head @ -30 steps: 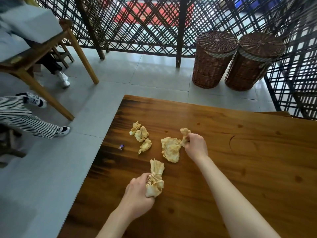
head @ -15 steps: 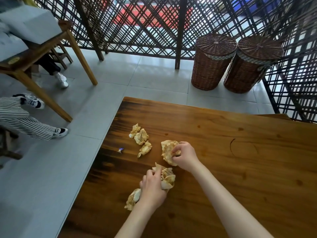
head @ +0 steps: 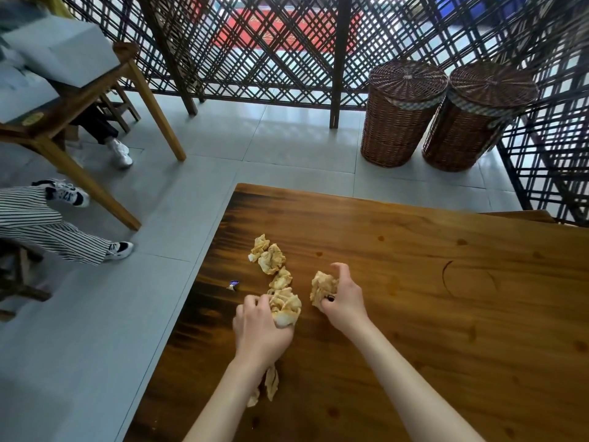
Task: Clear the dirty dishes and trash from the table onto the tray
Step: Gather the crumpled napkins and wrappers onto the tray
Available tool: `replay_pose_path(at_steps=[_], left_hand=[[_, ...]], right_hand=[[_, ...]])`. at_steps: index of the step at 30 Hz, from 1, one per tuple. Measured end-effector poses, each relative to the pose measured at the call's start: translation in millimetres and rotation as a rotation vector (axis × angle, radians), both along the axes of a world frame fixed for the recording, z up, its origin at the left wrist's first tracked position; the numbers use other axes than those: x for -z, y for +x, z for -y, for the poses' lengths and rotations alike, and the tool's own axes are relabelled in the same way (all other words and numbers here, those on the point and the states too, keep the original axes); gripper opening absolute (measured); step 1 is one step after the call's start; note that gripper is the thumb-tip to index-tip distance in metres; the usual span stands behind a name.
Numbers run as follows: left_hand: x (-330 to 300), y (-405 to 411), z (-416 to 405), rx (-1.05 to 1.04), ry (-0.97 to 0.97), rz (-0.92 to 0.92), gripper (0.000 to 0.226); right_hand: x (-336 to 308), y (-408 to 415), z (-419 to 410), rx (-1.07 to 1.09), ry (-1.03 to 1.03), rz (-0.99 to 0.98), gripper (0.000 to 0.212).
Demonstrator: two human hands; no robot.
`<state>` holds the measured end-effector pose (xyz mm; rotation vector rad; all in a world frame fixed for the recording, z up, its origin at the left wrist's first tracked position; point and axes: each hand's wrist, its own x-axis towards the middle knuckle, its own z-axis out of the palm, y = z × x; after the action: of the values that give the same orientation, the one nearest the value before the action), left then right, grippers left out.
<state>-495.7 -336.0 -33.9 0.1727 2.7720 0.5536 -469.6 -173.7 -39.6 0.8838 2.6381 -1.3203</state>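
Stained yellow paper is gripped in both hands over the wooden table (head: 414,282): a crumpled wad (head: 285,306) is clutched in the left hand (head: 259,330), with a loose tail hanging below the wrist, and a smaller crumpled napkin (head: 322,287) is pinched by the right hand (head: 342,298). Three more crumpled napkins (head: 269,258) are left lying near the table's left edge, just beyond the left hand, with a small purple wrapper (head: 233,284) beside them.
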Motion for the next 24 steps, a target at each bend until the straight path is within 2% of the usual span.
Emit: replay_pose_path(at_steps=[3, 8, 13, 15, 18, 24], left_hand=[[2, -20, -12, 0.076, -0.080, -0.087, 0.069], [7, -56, -34, 0.149, -0.062, -0.073, 0.077], [14, -87, -42, 0.162, -0.077, 0.040, 0.110], [16, -93, -47, 0.160, -0.077, 0.113, 0.116], [19, -92, -50, 0.162, -0.094, 0.075, 0.109], [14, -82, -50, 0.177, -0.097, -0.005, 0.071]], right_hand=[[-8, 0, -8, 0.078, 0.061, -0.038, 0.047], [-26, -1, -26, 0.123, 0.166, -0.082, 0.034], [-29, 5, -34, 0.136, 0.177, -0.060, 0.035], [-28, 9, -34, 0.141, 0.160, -0.047, 0.039], [-28, 15, -35, 0.149, 0.147, -0.025, 0.043], [-29, 25, -32, 0.161, 0.128, 0.001, 0.044]])
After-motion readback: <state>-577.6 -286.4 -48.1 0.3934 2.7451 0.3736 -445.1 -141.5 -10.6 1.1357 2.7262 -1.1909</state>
